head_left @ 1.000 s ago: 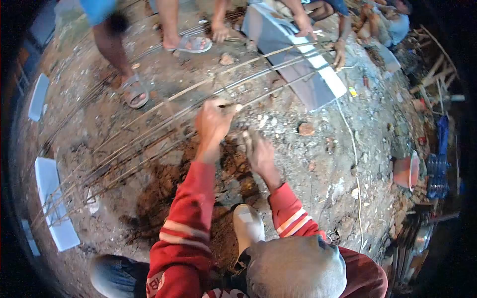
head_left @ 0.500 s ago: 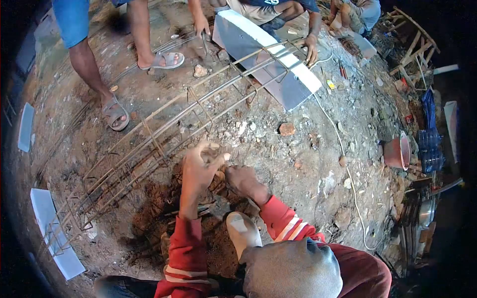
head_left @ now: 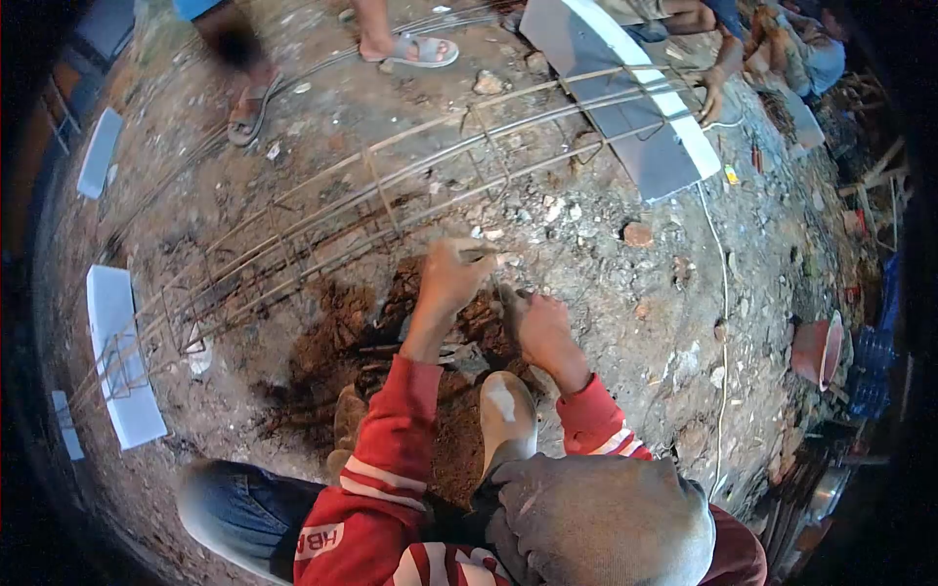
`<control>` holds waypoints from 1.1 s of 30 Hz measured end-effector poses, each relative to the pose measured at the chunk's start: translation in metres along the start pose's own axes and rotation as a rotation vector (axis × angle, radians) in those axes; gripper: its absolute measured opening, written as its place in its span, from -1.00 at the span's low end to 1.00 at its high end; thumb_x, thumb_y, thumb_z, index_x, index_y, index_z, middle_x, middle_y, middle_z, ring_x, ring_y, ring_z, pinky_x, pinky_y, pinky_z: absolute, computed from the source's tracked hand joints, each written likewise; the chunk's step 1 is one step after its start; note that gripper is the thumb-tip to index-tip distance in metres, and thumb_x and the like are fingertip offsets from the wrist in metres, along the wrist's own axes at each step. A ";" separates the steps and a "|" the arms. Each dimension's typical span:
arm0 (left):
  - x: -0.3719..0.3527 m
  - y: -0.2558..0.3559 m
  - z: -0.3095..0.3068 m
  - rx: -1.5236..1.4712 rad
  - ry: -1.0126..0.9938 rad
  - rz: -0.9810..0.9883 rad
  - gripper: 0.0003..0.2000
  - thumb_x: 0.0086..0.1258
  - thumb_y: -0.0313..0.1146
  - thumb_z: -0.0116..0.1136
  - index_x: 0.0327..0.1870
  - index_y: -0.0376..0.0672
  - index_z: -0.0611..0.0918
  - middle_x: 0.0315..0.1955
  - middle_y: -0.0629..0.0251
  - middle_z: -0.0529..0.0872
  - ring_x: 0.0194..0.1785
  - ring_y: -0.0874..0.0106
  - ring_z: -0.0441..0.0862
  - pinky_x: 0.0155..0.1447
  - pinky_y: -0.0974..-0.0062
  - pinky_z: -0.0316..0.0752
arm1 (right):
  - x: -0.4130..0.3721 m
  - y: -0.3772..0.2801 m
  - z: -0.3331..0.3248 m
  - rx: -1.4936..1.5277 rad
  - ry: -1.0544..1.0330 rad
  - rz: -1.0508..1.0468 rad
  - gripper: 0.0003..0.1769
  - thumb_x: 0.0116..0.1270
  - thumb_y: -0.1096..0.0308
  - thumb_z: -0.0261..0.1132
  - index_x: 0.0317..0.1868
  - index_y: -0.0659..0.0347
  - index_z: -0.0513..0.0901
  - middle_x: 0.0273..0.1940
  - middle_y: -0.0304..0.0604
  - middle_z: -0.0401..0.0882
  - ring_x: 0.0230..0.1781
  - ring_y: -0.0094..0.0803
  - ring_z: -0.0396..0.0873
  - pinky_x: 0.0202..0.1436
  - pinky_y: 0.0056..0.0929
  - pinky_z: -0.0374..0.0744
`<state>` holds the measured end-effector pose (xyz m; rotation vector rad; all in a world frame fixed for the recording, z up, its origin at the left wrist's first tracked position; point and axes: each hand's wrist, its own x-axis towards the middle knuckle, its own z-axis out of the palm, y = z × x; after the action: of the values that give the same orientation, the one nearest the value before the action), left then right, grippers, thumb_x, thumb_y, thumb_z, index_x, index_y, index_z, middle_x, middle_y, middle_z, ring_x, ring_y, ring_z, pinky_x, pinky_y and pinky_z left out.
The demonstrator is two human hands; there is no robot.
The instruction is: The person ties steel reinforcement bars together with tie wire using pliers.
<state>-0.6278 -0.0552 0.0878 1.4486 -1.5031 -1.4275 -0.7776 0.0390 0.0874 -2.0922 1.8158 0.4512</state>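
Note:
My left hand is over the reddish dug soil, fingers curled and thumb close to the fingertips; any small thing between them is too fine to make out. To its right, my right hand is closed, with a dark narrow end projecting from it towards the left hand. Beyond both hands, a long rebar cage of thin rods and square ties runs diagonally across the ground. Its right end lies over a white-edged grey panel, its left end over a white block.
My boot and knees frame the dug soil. A person's sandalled foot stands beyond the cage, and another person's hand is at its right end. A white cable, a brick piece and a reddish bucket lie to the right.
The view has swung, so the scene sits further right. My thumb and fingertips look closer together. The standing person has shifted back, and their hand by the panel has left the view.

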 end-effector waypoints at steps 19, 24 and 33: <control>-0.018 0.077 -0.010 0.196 -0.102 0.028 -0.66 0.36 -0.31 0.31 0.03 -0.39 0.71 -0.20 0.16 0.80 -0.27 0.46 0.68 -0.12 0.45 0.61 | 0.000 -0.015 -0.015 0.822 0.792 -0.073 -0.69 0.39 0.46 0.24 0.13 0.26 0.64 -0.11 0.11 0.72 -0.23 0.04 0.72 -0.15 -0.25 0.63; -0.007 0.059 -0.016 -0.336 -0.166 -0.067 -0.74 0.43 -0.36 0.27 -0.04 -0.41 0.72 -0.41 0.38 0.68 -0.40 0.61 0.54 -0.30 0.63 0.51 | -0.006 -0.016 -0.032 1.103 0.743 -0.075 -0.75 0.47 0.42 0.22 0.09 0.22 0.67 -0.09 0.02 0.75 -0.20 -0.17 0.74 -0.11 -0.32 0.63; 0.012 0.062 -0.008 0.638 0.516 0.761 -0.61 0.39 -0.12 0.33 -0.08 -0.36 0.72 -0.33 0.19 0.77 -0.34 0.41 0.67 -0.22 0.43 0.57 | 0.028 0.016 -0.019 1.780 0.698 0.097 -0.86 0.53 0.31 0.18 -0.12 0.11 0.65 -0.51 -0.46 0.41 -0.55 -0.69 0.25 -0.52 -0.58 0.22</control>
<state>-0.6410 -0.0793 0.1446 1.2044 -1.9188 -0.1054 -0.7897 0.0040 0.0913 -0.7823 1.3995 -1.4922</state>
